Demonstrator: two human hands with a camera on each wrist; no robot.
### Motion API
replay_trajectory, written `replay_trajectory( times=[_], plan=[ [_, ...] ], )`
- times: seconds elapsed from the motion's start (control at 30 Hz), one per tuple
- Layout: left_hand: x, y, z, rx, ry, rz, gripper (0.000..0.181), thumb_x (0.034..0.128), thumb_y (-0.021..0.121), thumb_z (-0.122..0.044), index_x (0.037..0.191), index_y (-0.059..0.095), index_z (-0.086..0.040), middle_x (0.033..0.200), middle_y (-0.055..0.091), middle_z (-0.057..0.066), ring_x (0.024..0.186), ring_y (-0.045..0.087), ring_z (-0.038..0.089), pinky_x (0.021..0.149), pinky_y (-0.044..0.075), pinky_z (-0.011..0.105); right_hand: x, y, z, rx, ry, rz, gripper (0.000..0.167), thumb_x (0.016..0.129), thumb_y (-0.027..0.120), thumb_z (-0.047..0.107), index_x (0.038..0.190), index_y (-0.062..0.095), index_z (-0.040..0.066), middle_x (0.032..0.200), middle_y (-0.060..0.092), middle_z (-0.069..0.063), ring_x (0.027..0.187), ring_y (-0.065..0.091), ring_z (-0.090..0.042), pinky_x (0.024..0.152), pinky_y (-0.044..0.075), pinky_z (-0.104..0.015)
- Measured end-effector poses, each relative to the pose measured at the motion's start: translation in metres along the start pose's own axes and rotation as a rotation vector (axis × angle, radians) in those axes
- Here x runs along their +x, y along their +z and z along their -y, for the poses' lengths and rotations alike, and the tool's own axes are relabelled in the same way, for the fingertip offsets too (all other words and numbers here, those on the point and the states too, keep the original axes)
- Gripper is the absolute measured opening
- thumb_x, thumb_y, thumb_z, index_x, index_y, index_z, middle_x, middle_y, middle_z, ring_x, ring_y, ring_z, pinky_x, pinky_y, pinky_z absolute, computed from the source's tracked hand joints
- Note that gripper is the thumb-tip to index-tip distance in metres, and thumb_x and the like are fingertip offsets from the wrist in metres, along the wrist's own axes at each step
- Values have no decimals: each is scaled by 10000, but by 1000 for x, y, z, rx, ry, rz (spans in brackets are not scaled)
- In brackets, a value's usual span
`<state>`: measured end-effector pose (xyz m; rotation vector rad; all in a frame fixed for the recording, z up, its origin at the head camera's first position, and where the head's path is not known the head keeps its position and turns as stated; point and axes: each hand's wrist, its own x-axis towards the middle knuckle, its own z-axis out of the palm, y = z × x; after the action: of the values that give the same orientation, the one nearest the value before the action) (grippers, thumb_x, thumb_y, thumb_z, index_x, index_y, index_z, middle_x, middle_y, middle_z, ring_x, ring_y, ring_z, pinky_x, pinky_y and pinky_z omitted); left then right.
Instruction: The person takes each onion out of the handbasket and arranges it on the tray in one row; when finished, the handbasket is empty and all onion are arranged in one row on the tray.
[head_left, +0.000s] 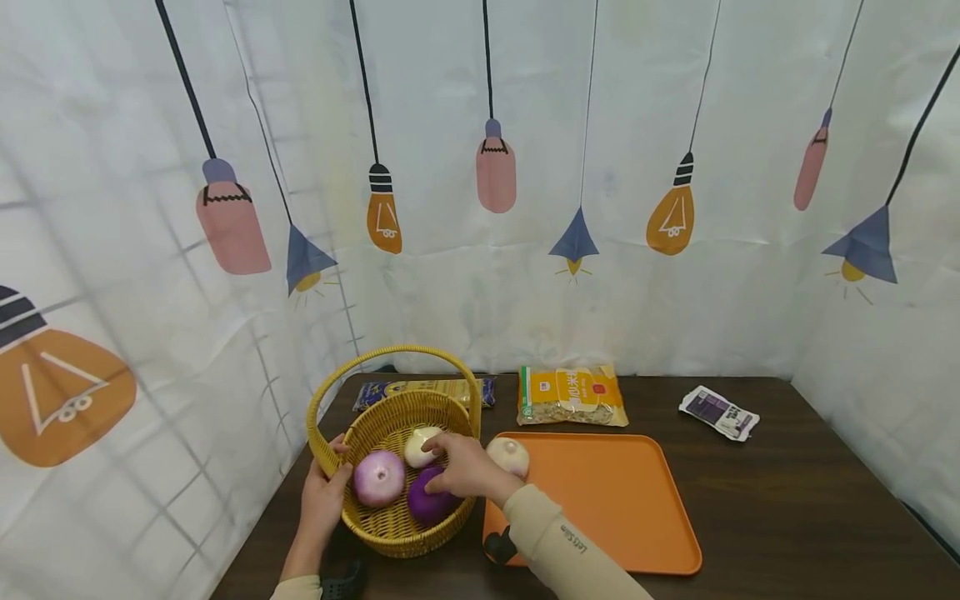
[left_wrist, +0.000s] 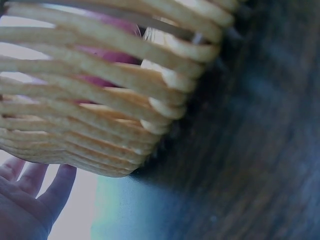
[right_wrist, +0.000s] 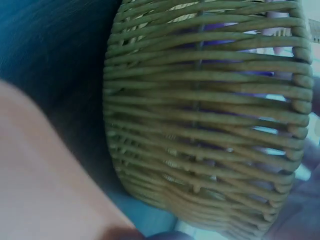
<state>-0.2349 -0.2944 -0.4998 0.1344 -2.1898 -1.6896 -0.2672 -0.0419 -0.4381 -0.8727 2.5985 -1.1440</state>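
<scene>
A yellow wicker basket with a tall arched handle stands at the table's left. My left hand grips its left side where the handle meets the rim; in the left wrist view the fingers lie against the weave. Inside are a pinkish-purple onion, a white onion and a dark purple round vegetable. My right hand reaches over the right rim, fingers spread above the white onion and thumb over the purple vegetable. Whether it touches them is unclear. The right wrist view shows mostly basket wall.
An orange tray lies right of the basket, with another white onion at its upper left corner. Behind are a blue-and-yellow packet and a yellow bag of grain. A purple-and-white pouch lies at the back right.
</scene>
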Motion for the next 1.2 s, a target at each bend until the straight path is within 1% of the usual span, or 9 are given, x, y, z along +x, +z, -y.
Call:
replay_trajectory(
  times=[0.17,0.3,0.4,0.5,0.73,0.9,1.0,1.1,1.2],
  plan=[
    [0,1,0,7,-5,0,292,990,467,11,1280,438,19,1537,348,181,1375,341,334,867,313,22,0,-1,1,-95,-77,110,506,726,857,162,1194,668,133,1127,683,35,1070,593,-83,879,466,-211],
    [0,2,1,16,-2,-4,286,990,466,6,1274,441,20,1531,356,186,1368,350,338,863,317,21,2,1,-1,-178,-150,179,534,726,864,181,1216,656,134,1158,670,50,1066,583,-54,874,455,-181],
    [0,3,1,32,5,-12,276,989,469,0,1264,452,22,1519,371,192,1351,367,338,861,323,22,4,5,-4,-219,-192,206,539,720,870,217,1211,656,154,1130,668,78,1018,585,-31,842,455,-169],
    [-1,4,1,47,11,-17,272,987,472,-4,1257,459,19,1512,381,196,1335,378,341,855,328,19,4,11,-7,-244,-197,217,565,719,868,296,1230,646,202,1110,655,117,995,579,-18,813,460,-181],
    [0,3,1,36,-4,-14,281,988,470,-6,1268,460,13,1525,376,161,1336,384,288,862,340,21,4,16,-8,-301,-186,165,601,699,851,451,1234,638,280,1117,643,165,1000,577,-15,786,464,-209],
    [1,1,0,28,-15,-6,284,991,469,-6,1274,458,11,1534,367,146,1350,371,280,860,339,24,2,17,-8,-312,-182,121,627,702,823,509,1255,613,302,1126,604,140,964,551,-10,756,454,-224],
    [0,1,0,32,-9,-6,280,990,466,-4,1270,458,16,1532,365,162,1351,362,300,854,340,25,1,19,-9,-229,-147,72,635,711,809,518,1273,587,324,1144,551,106,934,552,-37,756,467,-241],
    [1,2,-1,48,-8,-31,271,972,477,10,1243,484,15,1515,397,155,1340,381,307,852,341,25,0,22,-10,-101,-101,-31,632,726,795,527,1281,564,332,1160,498,91,937,562,-63,765,492,-259],
    [2,2,-3,74,-1,-70,267,940,492,35,1205,518,18,1484,444,155,1324,410,307,841,339,26,-5,24,-10,41,-94,-151,645,751,787,491,1315,540,296,1188,464,66,978,569,-91,794,506,-273]
  ],
)
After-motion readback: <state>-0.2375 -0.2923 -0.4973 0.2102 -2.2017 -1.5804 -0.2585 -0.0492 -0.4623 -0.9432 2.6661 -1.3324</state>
